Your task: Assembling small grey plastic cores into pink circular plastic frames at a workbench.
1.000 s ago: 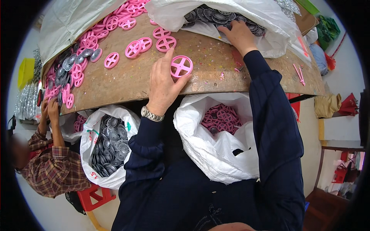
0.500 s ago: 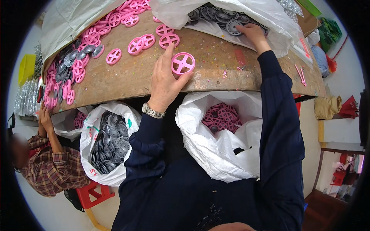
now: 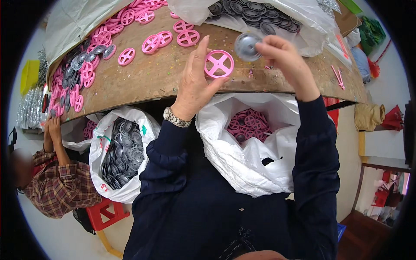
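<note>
Pink wheel (image 3: 219,63) is held by the left hand (image 3: 193,89) at twelve o'clock, over the counter (image 3: 151,80). Grey disc (image 3: 247,47), slightly blurred, is pinched in the right hand (image 3: 289,63), apart from the wheel at its two o'clock. Loose grey discs (image 3: 251,15) are heaped at one o'clock in a white bag (image 3: 310,19).

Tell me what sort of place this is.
Probably a small workshop handling plastic parts: pink four-spoked plastic rings lie heaped on a worn brown worktable, and an open white sack below its edge holds round grey discs.
</note>
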`<state>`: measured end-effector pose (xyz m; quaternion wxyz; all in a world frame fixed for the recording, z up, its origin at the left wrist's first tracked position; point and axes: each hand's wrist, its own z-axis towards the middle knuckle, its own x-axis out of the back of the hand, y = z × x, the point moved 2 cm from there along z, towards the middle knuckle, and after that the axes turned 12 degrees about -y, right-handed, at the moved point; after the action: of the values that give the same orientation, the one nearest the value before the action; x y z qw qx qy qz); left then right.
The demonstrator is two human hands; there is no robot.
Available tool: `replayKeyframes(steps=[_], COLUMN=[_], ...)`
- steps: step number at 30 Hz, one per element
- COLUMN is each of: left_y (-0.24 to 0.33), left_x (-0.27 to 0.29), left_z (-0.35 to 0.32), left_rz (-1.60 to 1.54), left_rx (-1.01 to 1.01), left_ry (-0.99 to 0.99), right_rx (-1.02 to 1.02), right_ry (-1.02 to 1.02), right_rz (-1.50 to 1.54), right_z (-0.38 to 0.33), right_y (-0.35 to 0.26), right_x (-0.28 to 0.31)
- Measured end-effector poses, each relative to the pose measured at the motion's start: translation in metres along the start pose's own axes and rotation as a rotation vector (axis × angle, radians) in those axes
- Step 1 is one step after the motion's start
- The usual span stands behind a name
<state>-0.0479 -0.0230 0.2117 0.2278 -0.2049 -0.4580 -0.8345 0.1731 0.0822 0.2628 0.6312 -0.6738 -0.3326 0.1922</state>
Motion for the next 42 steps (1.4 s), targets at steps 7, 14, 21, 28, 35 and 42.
replayKeyframes(steps=[7,14,21,28,35,42], left_y=[0.027,0.024,0.032,0.035,0.043,0.048], left_x=[-0.006,-0.012,-0.012,-0.014,-0.019,-0.023], left_z=[0.002,-0.005,-0.007,-0.010,-0.011,-0.014], left_rz=[0.187,-0.072,-0.950,-0.936,-0.799,-0.524], left_rx=[-0.226,-0.035,0.332,0.293,0.178,0.161], left_ry=[-0.020,0.011,-0.195,-0.102,-0.070,0.034], right_rx=[-0.044,0.141,0.216,0.253,0.290,0.386], right_ry=[-0.044,0.087,0.134,0.100,0.102,0.246], right_rz=[0.053,0.036,-0.065,-0.071,0.010,-0.138], right_z=[-0.015,-0.022,-0.029,-0.033,-0.044,-0.047], right_y=[0.009,0.004,-0.001,0.003,0.000,0.002], right_x=[-0.048,-0.061,-0.069,-0.076,-0.080,-0.088])
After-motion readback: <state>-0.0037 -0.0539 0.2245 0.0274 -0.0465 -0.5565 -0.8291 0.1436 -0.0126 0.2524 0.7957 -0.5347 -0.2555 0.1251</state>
